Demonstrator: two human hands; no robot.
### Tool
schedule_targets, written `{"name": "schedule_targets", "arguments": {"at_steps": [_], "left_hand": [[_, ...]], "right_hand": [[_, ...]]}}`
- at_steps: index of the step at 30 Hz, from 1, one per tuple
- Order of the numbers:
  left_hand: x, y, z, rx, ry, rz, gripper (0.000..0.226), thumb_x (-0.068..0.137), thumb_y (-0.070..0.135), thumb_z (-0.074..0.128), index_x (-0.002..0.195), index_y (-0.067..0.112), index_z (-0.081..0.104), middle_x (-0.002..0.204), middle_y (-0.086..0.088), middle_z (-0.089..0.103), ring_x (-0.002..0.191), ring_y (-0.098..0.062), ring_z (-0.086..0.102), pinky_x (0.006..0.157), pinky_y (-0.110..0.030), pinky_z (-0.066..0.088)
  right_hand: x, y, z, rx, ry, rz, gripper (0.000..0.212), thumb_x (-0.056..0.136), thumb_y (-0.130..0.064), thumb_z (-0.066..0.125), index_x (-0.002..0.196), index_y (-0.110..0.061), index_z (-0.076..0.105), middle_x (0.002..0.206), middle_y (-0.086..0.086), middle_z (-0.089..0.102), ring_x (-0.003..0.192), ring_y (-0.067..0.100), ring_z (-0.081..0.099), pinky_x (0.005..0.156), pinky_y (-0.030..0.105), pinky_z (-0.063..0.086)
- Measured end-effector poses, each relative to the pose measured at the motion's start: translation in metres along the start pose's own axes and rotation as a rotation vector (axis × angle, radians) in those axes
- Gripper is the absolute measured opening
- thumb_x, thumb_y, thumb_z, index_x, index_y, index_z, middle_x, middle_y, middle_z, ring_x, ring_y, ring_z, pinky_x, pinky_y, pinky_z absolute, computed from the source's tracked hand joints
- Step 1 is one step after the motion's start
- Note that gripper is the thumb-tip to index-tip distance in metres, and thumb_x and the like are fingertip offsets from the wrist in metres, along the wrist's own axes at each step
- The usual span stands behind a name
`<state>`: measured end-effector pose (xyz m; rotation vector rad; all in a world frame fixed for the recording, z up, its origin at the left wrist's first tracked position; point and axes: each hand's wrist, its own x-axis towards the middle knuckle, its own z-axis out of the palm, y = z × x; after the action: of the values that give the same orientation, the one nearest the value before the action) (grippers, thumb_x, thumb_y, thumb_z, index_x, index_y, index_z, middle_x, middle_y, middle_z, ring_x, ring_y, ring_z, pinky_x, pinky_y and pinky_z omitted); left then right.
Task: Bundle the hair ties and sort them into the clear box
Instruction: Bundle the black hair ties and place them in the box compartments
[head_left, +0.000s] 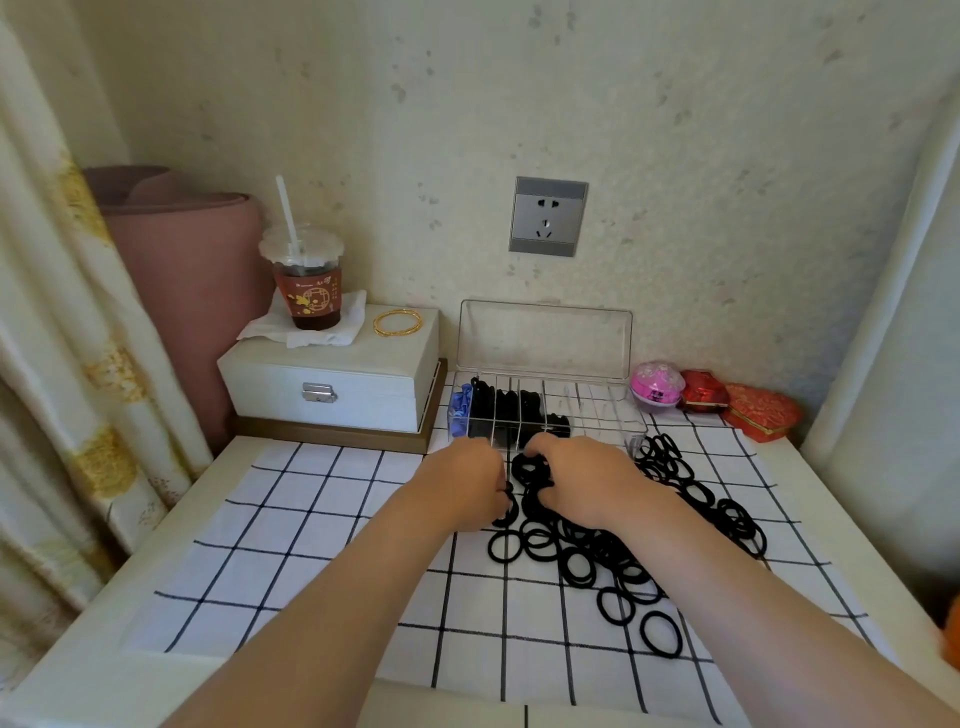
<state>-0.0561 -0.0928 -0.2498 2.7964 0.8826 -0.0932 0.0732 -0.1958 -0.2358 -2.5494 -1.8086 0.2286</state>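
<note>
From my remote seat, the wall (675, 130) fills the top of the view and a curtain (62, 338) hangs down the left edge. Below them is the table (104, 623), most of it covered by a white cloth (311, 545) with a black grid. A pink roll (182, 260) stands in the back left corner. In front of it a white case (332, 374) sits on a wooden base.

The clear box (597, 415) stands at the back of the cloth, just right of the case, with its lid (545, 338) raised against the wall. Its leftmost compartment holds something blue (460, 410), and the next few are packed with black ties.

The loose ties (623, 561) lie in a heap on the cloth in front of the box, trailing toward the near right.

Both forearms reach in from the bottom. The right hand (582, 483) is curled round a bunch of ties at the far end of the heap, just short of the box. The left hand (465, 483) is beside it with bent fingers and a loop at its fingertips. I think it may be pinching that loop, but the knuckles hide the contact and I cannot tell.

A cup (306, 291) with a straw stands on a napkin (311, 327) on the case. A socket (548, 215) is set in the wall. Three small tins (704, 395) sit right of the box, and gold bangles (397, 322) lie on the case.
</note>
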Motion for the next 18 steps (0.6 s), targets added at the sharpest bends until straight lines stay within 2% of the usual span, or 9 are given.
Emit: {"name": "schedule_targets", "arguments": {"at_steps": [1,3,5,10,12,14,15,16,18], "left_hand": [[-0.001,-0.001,-0.002,-0.061,-0.011,-0.017,0.021,0.091,0.025,0.053,0.074,0.014,0.057,0.082,-0.006,0.056,0.074,-0.021,0.056,0.064,-0.032,0.048],[-0.002,-0.006,-0.008,-0.151,0.003,-0.042,0.015,0.094,0.027,0.051,0.088,0.016,0.059,0.087,-0.004,0.061,0.081,-0.021,0.058,0.071,-0.034,0.051],[-0.004,-0.009,-0.013,-0.235,0.041,-0.050,0.014,0.096,0.025,0.050,0.104,0.017,0.059,0.098,-0.003,0.063,0.089,-0.019,0.059,0.079,-0.033,0.051],[-0.003,-0.012,-0.016,-0.400,0.104,-0.061,0.018,0.094,0.021,0.057,0.110,0.019,0.066,0.096,0.002,0.066,0.089,-0.013,0.060,0.077,-0.025,0.048],[-0.003,-0.011,-0.016,-0.484,0.107,-0.073,0.018,0.093,0.022,0.060,0.109,0.021,0.067,0.091,0.004,0.067,0.086,-0.011,0.061,0.075,-0.023,0.047],[-0.003,-0.011,-0.016,-0.563,0.116,-0.087,0.018,0.092,0.020,0.062,0.109,0.020,0.069,0.091,0.004,0.070,0.087,-0.010,0.063,0.076,-0.022,0.048],[-0.003,-0.010,-0.017,-0.592,0.128,-0.094,0.019,0.092,0.020,0.062,0.108,0.020,0.071,0.093,0.003,0.071,0.089,-0.011,0.065,0.079,-0.023,0.049],[-0.003,-0.011,-0.017,-0.615,0.144,-0.102,0.019,0.091,0.019,0.062,0.107,0.020,0.072,0.095,0.003,0.072,0.090,-0.010,0.065,0.081,-0.023,0.050],[-0.003,-0.012,-0.017,-0.655,0.184,-0.124,0.019,0.090,0.018,0.063,0.104,0.021,0.075,0.092,0.006,0.072,0.087,-0.009,0.064,0.078,-0.021,0.049]], "right_hand": [[0.000,0.000,0.000,-0.019,-0.004,-0.007,0.054,0.092,-0.027,0.060,0.144,-0.030,0.045,0.125,0.002,0.063,0.113,0.024,0.060,0.080,0.032,0.046],[0.001,-0.001,-0.001,-0.057,-0.004,-0.019,0.046,0.093,-0.028,0.059,0.139,-0.031,0.054,0.126,0.001,0.064,0.114,0.023,0.060,0.084,0.033,0.048],[0.002,-0.002,-0.002,-0.095,0.020,-0.037,0.035,0.092,-0.027,0.059,0.126,-0.029,0.065,0.117,0.000,0.067,0.106,0.023,0.063,0.079,0.032,0.049],[0.004,-0.004,-0.005,-0.139,0.039,-0.077,0.019,0.087,-0.027,0.062,0.102,-0.023,0.073,0.104,-0.002,0.064,0.095,0.023,0.064,0.067,0.029,0.045],[0.004,-0.004,-0.006,-0.174,0.027,-0.071,0.010,0.086,-0.025,0.062,0.086,-0.020,0.070,0.092,-0.002,0.060,0.086,0.023,0.062,0.059,0.026,0.038],[0.004,-0.003,-0.006,-0.186,0.019,-0.084,0.025,0.086,-0.022,0.061,0.063,-0.022,0.052,0.082,-0.004,0.047,0.077,0.023,0.054,0.051,0.025,0.028],[0.003,-0.003,-0.006,-0.179,0.014,-0.096,0.034,0.085,-0.022,0.062,0.058,-0.022,0.043,0.082,-0.004,0.043,0.075,0.022,0.051,0.049,0.025,0.025],[0.002,-0.002,-0.006,-0.150,0.014,-0.105,0.035,0.084,-0.023,0.062,0.057,-0.021,0.041,0.082,-0.003,0.045,0.073,0.021,0.050,0.049,0.025,0.026],[0.002,0.003,-0.006,-0.011,0.026,-0.102,0.021,0.082,-0.026,0.064,0.064,-0.017,0.058,0.084,-0.001,0.060,0.074,0.021,0.058,0.055,0.028,0.042]]}}
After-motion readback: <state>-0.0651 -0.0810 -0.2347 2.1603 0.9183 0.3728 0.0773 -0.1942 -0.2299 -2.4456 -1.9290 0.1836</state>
